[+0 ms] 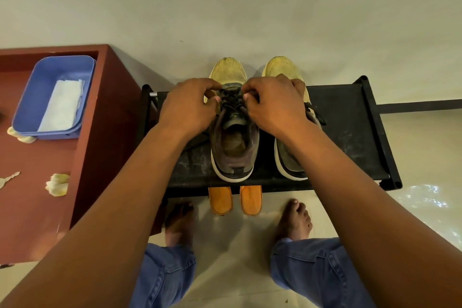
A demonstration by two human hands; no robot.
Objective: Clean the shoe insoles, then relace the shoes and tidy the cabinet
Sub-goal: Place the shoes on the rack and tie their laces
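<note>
Black fabric shelf (345, 117) of a low rack carries a pair of shoes, toes pointing far, yellow toe caps overhanging the far edge. Left shoe (233, 150): grey upper, white sole, mouth open toward the viewer, insole inside dim and hard to read. Black lace (232, 100) crosses the eyelets in several rows.

Left hand (192, 105) sits on the left side of the lacing, fingers curled, thumb and forefinger pinching the lace near the far eyelets. Right hand (275, 102) mirrors it on the right side, fingertips also pinched on the lace. Exact lace ends are hidden under the fingers; whether a knot is formed I cannot tell.

Right shoe (287, 160) stands just beside the first, mostly covered by the right forearm; only its toe, heel and a loose loop of lace on the right show.

Two orange insoles (235, 199) poke out below the near edge of the shelf, side by side, their far parts hidden beneath it. They probably lie on a lower tier or the floor.

Left of the rack, a reddish-brown tabletop (37, 207) holds a blue plastic tub (37, 87) with a white cloth (62, 105) inside, plus pale crumpled wads (57, 184) near it. One small pale object at the left edge is cut off.

Bare feet and blue jeans legs near, on a pale floor.
</note>
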